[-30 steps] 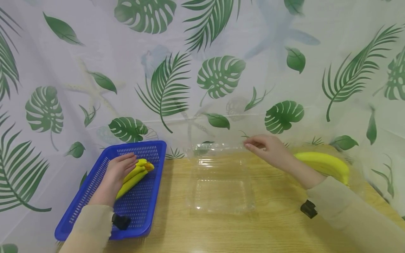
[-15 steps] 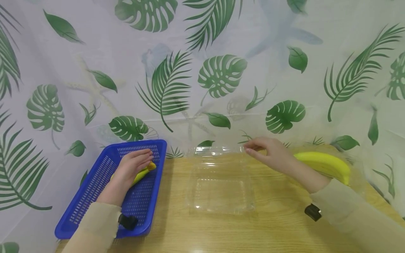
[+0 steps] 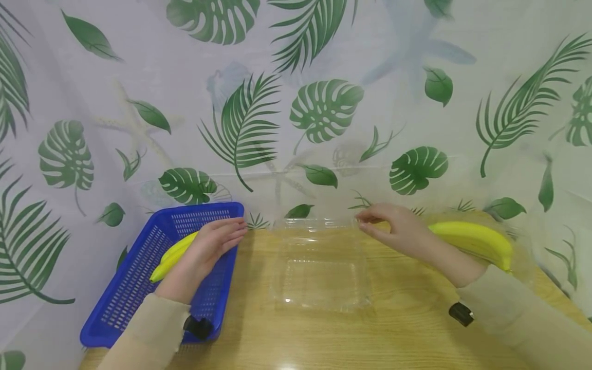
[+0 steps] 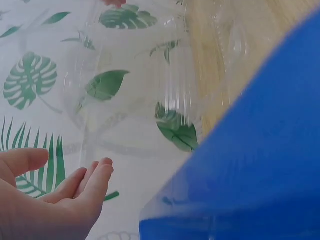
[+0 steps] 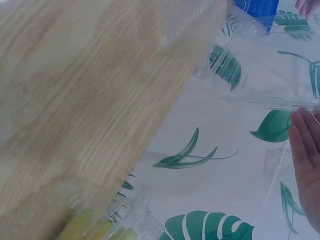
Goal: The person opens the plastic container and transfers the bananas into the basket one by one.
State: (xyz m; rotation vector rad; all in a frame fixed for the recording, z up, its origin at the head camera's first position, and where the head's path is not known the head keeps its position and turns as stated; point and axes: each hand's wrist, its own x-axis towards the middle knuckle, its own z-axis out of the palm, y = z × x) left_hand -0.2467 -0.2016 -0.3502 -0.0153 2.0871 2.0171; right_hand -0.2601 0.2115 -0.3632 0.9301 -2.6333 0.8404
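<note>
A clear plastic clamshell container (image 3: 321, 285) stands on the table with its lid raised. My right hand (image 3: 393, 226) pinches the lid's right edge between thumb and fingertips; in the right wrist view its fingers (image 5: 304, 142) meet that edge. Over the right rim of a blue plastic basket (image 3: 226, 293) hovers my left hand (image 3: 210, 244), its fingers extended and holding nothing. In the left wrist view that hand (image 4: 65, 197) lies apart from the lid, thumb spread. Bananas (image 3: 173, 257) lie inside the basket, partly hidden behind the left hand.
To the right, behind the right forearm, more bananas (image 3: 476, 239) sit in another clear plastic container. The wooden table (image 3: 296, 339) ends against a white leaf-printed sheet (image 3: 324, 56) at the back.
My left hand has moved right, from above the bananas to the basket's right rim, uncovering part of the bananas. The right hand stays at the lid, which has tilted slightly forward.
</note>
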